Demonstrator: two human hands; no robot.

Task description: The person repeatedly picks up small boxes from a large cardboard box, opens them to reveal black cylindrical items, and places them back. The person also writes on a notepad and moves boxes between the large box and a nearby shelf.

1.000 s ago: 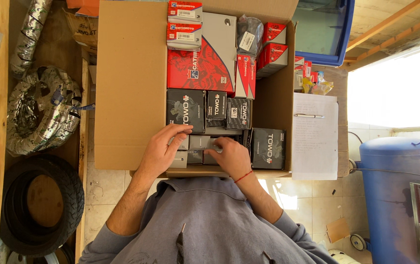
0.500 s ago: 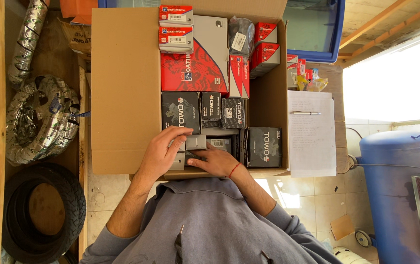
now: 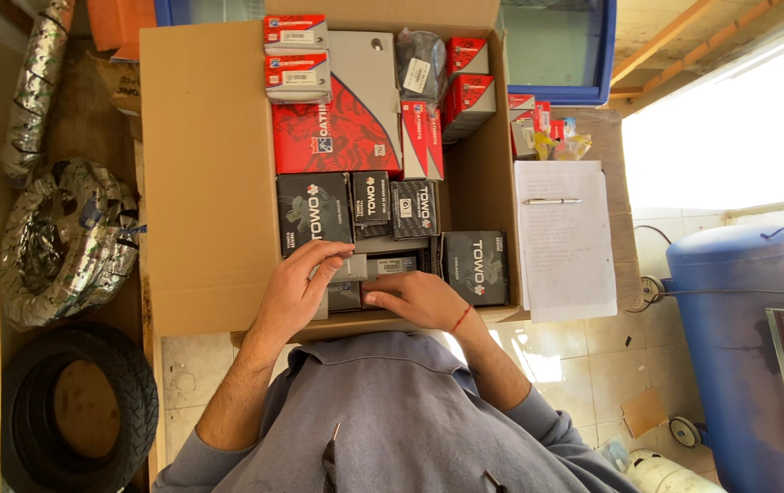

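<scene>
Both hands down inside the cardboard box (image 3: 209, 183) at its 6 o'clock edge: left hand (image 3: 296, 292) curled over small grey cartons (image 3: 383, 267), right hand (image 3: 419, 299) flat on them, neither clamped. Probably light, stiff, crushable; best gripped by opposite sides.

Dressed in a soft grey-blue work shirt (image 3: 392, 411) with long sleeves pushed up to the elbows. Thin red string bracelet (image 3: 461, 319) around the right wrist. Bare left hand (image 3: 296, 290) and right hand (image 3: 417, 299), no gloves.
</scene>
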